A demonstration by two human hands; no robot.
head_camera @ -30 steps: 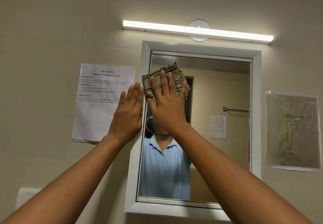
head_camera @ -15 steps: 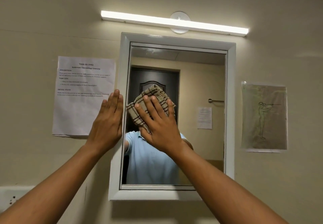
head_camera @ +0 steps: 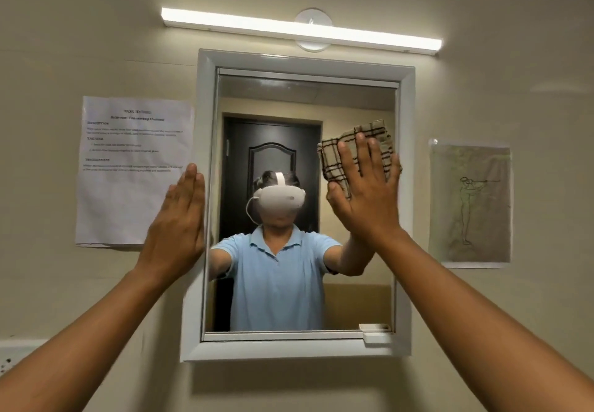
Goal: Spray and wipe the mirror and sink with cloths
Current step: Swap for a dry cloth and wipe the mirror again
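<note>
A white-framed mirror (head_camera: 302, 58) hangs on the beige wall straight ahead. My right hand (head_camera: 366, 193) lies flat, fingers spread, pressing a beige checked cloth (head_camera: 331, 154) against the glass at the mirror's right side, about mid-height. My left hand (head_camera: 180, 222) rests flat, fingers together, on the mirror's left frame edge and holds nothing. The glass reflects a person in a light blue shirt wearing a white headset. The sink is out of view.
A printed task sheet (head_camera: 128, 141) is taped to the wall left of the mirror, and a drawing (head_camera: 471, 206) hangs to its right. A lit light bar (head_camera: 299, 30) runs above the mirror. A white socket plate (head_camera: 13, 350) sits at the lower left.
My right hand has slid the cloth from the mirror's upper left, down through the middle, across to the right side. My left hand has stayed on the left frame.
</note>
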